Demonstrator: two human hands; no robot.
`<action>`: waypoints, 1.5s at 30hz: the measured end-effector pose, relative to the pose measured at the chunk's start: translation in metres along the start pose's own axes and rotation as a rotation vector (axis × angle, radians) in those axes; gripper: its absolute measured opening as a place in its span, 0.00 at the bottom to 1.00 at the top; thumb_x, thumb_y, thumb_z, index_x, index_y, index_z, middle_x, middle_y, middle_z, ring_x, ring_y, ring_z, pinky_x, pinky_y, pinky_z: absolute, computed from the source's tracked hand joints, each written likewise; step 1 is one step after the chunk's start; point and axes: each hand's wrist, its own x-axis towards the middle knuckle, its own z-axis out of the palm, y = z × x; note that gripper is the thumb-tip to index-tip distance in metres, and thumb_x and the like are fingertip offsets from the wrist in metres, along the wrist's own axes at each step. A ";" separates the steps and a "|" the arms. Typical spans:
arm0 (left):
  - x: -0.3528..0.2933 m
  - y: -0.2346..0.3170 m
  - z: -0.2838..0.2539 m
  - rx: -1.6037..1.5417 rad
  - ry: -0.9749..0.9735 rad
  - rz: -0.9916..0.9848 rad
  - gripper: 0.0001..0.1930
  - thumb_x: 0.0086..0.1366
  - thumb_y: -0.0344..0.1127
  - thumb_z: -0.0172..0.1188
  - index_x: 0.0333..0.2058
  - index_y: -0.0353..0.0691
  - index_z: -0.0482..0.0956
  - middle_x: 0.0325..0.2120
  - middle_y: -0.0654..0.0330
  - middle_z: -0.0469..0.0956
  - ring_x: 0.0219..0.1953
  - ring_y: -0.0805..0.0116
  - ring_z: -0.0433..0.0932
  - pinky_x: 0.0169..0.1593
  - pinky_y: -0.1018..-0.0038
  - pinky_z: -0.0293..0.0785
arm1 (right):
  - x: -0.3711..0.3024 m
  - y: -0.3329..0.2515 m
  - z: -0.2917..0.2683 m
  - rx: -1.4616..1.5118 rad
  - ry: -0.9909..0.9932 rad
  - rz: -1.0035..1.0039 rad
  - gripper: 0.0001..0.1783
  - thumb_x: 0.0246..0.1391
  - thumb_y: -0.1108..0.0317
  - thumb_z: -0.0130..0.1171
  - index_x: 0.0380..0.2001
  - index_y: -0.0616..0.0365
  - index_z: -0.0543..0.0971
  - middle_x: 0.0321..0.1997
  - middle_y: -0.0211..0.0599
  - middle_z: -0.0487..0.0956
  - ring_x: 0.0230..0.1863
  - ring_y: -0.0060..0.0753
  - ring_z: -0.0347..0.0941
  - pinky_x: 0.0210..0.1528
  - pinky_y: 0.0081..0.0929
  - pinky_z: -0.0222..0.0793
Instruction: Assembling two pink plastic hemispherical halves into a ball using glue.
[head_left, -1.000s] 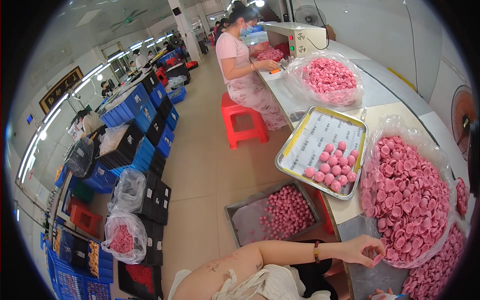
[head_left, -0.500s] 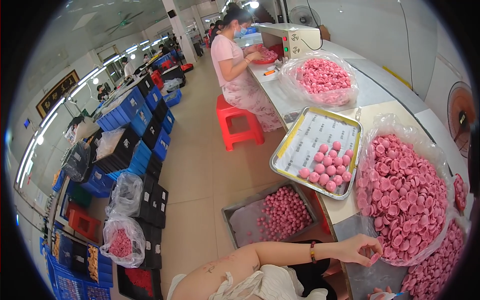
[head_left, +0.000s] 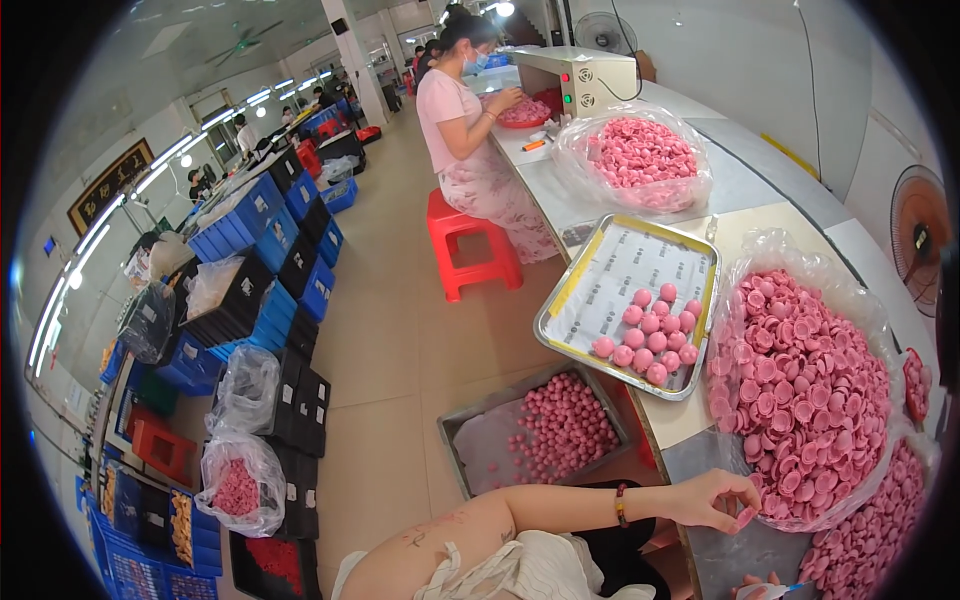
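Observation:
My left hand (head_left: 712, 499) is closed in a pinch on a small pink half-shell (head_left: 745, 517), over the grey tabletop beside a big bag of shells. At the lower edge, my right hand (head_left: 768, 579) shows only in part, its fingers around a white bottle (head_left: 766, 593) with a thin bluish nozzle pointing right. The clear plastic bag of pink half-shells (head_left: 805, 390) stands open just beyond my left hand. Another heap of pink half-shells (head_left: 868, 530) lies to the right. A metal tray (head_left: 590, 290), lined with printed paper, carries several whole pink balls (head_left: 650, 325).
A grey bin (head_left: 468, 425) with many pink balls sits low, left of the table. Farther along the table are a second bag of shells (head_left: 640, 160) and a beige machine (head_left: 600, 80). A co-worker (head_left: 455, 130) sits there on a red stool (head_left: 470, 245). Crates (head_left: 290, 410) line the left.
The whole view has shifted slightly. My left hand still pinches the half-shell, and my right hand keeps the bottle at the lower edge. The co-worker's hand has risen a little.

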 end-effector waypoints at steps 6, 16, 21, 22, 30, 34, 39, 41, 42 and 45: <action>0.001 0.006 0.003 -0.015 0.031 0.011 0.16 0.45 0.27 0.57 0.36 0.33 0.68 0.27 0.63 0.71 0.25 0.78 0.71 0.29 0.83 0.68 | 0.000 -0.005 0.003 0.004 0.035 -0.047 0.20 0.47 0.62 0.52 0.36 0.71 0.69 0.27 0.42 0.71 0.27 0.32 0.66 0.27 0.26 0.63; 0.004 0.007 -0.001 0.006 0.013 -0.007 0.16 0.46 0.27 0.57 0.36 0.34 0.68 0.27 0.64 0.70 0.26 0.79 0.70 0.27 0.84 0.67 | 0.001 -0.009 0.009 0.009 0.040 -0.013 0.22 0.45 0.60 0.54 0.36 0.71 0.69 0.27 0.42 0.70 0.27 0.32 0.65 0.26 0.26 0.62; 0.002 0.007 0.000 0.004 -0.003 -0.060 0.16 0.47 0.27 0.56 0.37 0.35 0.68 0.28 0.65 0.70 0.27 0.80 0.70 0.27 0.85 0.67 | 0.001 -0.008 0.007 0.014 0.064 0.013 0.22 0.44 0.60 0.55 0.36 0.71 0.70 0.28 0.42 0.70 0.27 0.32 0.65 0.27 0.26 0.62; 0.003 0.005 0.000 0.002 0.002 -0.070 0.15 0.47 0.27 0.56 0.37 0.35 0.68 0.29 0.65 0.70 0.27 0.81 0.70 0.27 0.86 0.67 | 0.001 -0.008 0.007 0.021 0.069 0.017 0.22 0.43 0.60 0.55 0.35 0.70 0.70 0.27 0.41 0.70 0.27 0.32 0.65 0.26 0.26 0.62; 0.006 0.009 -0.001 0.007 -0.023 -0.089 0.16 0.50 0.30 0.56 0.39 0.35 0.68 0.28 0.65 0.70 0.28 0.81 0.70 0.29 0.85 0.67 | 0.004 -0.005 0.006 0.026 0.051 0.040 0.22 0.43 0.58 0.55 0.34 0.70 0.69 0.24 0.40 0.70 0.24 0.30 0.65 0.23 0.23 0.62; 0.006 0.004 -0.002 0.015 -0.023 -0.094 0.17 0.51 0.33 0.57 0.40 0.36 0.69 0.27 0.64 0.71 0.28 0.80 0.71 0.30 0.84 0.67 | 0.004 -0.009 0.009 -0.013 0.022 0.046 0.24 0.45 0.56 0.53 0.36 0.71 0.68 0.23 0.43 0.71 0.22 0.30 0.66 0.20 0.19 0.60; 0.005 0.000 -0.005 -0.001 -0.035 -0.132 0.17 0.51 0.33 0.57 0.40 0.36 0.69 0.27 0.63 0.71 0.28 0.79 0.71 0.31 0.84 0.68 | 0.005 -0.009 0.011 -0.041 0.019 0.051 0.26 0.46 0.54 0.52 0.36 0.70 0.68 0.22 0.42 0.71 0.20 0.28 0.65 0.20 0.18 0.59; 0.006 -0.001 -0.005 -0.007 -0.039 -0.136 0.17 0.51 0.32 0.57 0.40 0.36 0.69 0.28 0.63 0.71 0.28 0.79 0.71 0.31 0.84 0.68 | 0.005 -0.008 0.011 -0.048 0.015 0.051 0.26 0.46 0.53 0.52 0.36 0.70 0.68 0.22 0.42 0.71 0.20 0.28 0.65 0.19 0.18 0.59; 0.006 -0.002 -0.005 -0.001 -0.041 -0.128 0.17 0.51 0.32 0.57 0.40 0.36 0.69 0.28 0.63 0.71 0.28 0.79 0.71 0.31 0.84 0.68 | 0.005 -0.007 0.011 -0.045 0.017 0.048 0.27 0.46 0.53 0.52 0.36 0.70 0.68 0.21 0.41 0.71 0.20 0.27 0.65 0.19 0.18 0.59; 0.007 -0.002 -0.005 0.000 -0.048 -0.125 0.17 0.51 0.32 0.57 0.40 0.36 0.69 0.27 0.63 0.71 0.28 0.79 0.71 0.31 0.83 0.69 | 0.006 -0.008 0.011 -0.052 0.019 0.040 0.27 0.46 0.52 0.51 0.36 0.70 0.68 0.21 0.41 0.71 0.20 0.27 0.64 0.19 0.18 0.59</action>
